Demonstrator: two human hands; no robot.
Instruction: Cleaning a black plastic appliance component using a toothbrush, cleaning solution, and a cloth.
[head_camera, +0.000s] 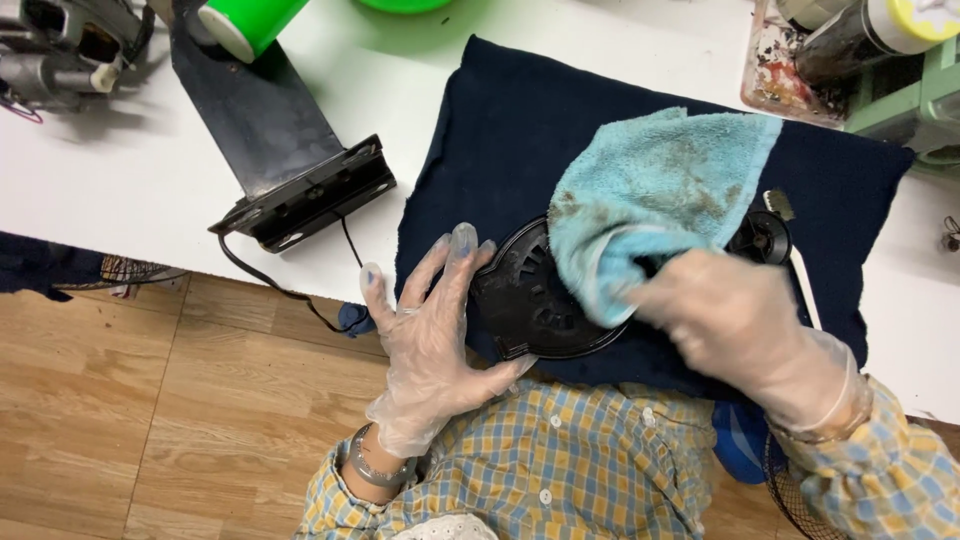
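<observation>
A round black plastic disc (525, 300) with slots lies on a dark navy cloth (500, 130) at the table's near edge. My left hand (430, 340), in a clear glove, rests flat with fingers spread against the disc's left rim. My right hand (735, 325), also gloved, grips a stained light-blue towel (655, 190) and presses it onto the right part of the disc. A small black round part (765, 235) sits just behind the towel on the cloth.
A black bracket with a cable (300, 190) lies left of the cloth on the white table (120, 200). A green cylinder (245, 22) stands at the back left, a grey motor unit (60, 45) far left, a stained tray with jars (830, 55) back right.
</observation>
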